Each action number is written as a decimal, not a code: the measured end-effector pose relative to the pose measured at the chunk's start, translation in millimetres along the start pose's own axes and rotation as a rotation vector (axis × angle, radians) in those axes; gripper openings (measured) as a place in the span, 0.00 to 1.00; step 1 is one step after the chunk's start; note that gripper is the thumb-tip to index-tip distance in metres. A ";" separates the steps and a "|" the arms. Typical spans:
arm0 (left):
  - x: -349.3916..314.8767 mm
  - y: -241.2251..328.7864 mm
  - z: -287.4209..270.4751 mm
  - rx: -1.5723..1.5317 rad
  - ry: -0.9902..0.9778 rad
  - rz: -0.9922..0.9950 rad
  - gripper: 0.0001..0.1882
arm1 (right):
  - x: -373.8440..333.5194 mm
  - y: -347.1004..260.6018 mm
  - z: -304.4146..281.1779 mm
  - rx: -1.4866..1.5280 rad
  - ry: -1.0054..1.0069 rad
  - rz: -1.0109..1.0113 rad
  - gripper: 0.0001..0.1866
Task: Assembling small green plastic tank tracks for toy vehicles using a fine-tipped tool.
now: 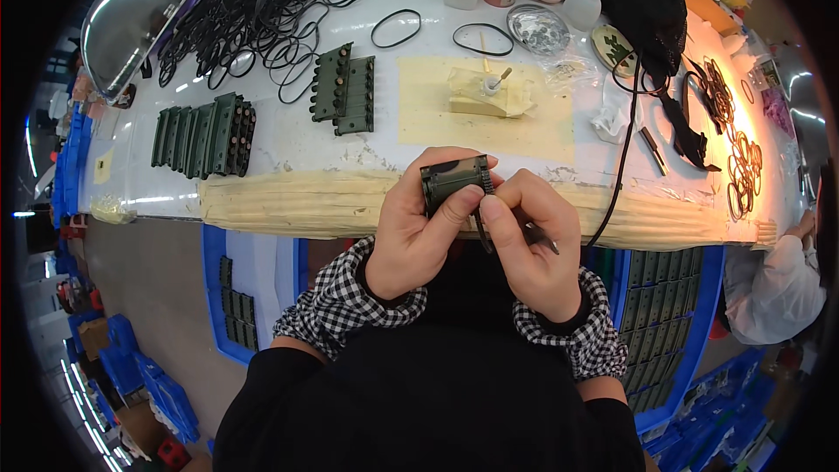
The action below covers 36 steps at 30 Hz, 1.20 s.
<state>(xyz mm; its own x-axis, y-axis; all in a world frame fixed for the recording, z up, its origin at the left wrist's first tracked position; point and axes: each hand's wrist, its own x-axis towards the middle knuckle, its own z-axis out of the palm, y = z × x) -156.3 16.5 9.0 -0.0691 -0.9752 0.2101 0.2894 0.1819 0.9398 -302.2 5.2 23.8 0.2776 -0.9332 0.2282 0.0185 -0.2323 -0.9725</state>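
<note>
A small dark green and brown camouflage plastic part [453, 178] with a ridged right edge is held up over the bench's front edge. My left hand [418, 232] is closed around it, thumb on its front face. My right hand [537, 240] is closed in a pinch against the part's right edge. A thin black band [481, 232] hangs below the pinch. A dark tip also shows under the right hand's curled fingers. My fingertips hide where the band meets the part.
On the bench [288, 144] lie green parts [203, 135] in a row, more green parts [343, 92], and a heap of black rubber bands [253, 9]. A taped block [489, 94] holds a small brush pot. Blue trays [629, 332] flank my lap; a co-worker's sleeve [769, 297] is at right.
</note>
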 end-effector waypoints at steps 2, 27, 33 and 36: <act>-0.5 0.6 -0.8 0.053 -0.009 0.010 0.12 | -1.0 1.4 0.8 0.058 0.014 0.031 0.07; -2.0 1.9 -7.0 -0.382 0.067 -0.264 0.11 | -4.0 -6.4 19.5 -0.582 0.058 -0.356 0.06; -1.9 4.9 -8.2 -0.471 0.014 -0.255 0.12 | -4.7 -6.1 21.3 -0.631 0.068 -0.419 0.07; -3.2 4.0 -7.8 -0.474 0.028 -0.257 0.12 | -5.9 -9.2 21.6 -0.620 0.062 -0.421 0.06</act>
<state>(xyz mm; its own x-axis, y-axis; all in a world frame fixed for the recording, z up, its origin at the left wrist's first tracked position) -147.5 19.4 10.0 -0.1711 -0.9850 -0.0242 0.6659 -0.1337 0.7339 -283.3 18.8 30.3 0.3119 -0.7409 0.5948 -0.4380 -0.6677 -0.6020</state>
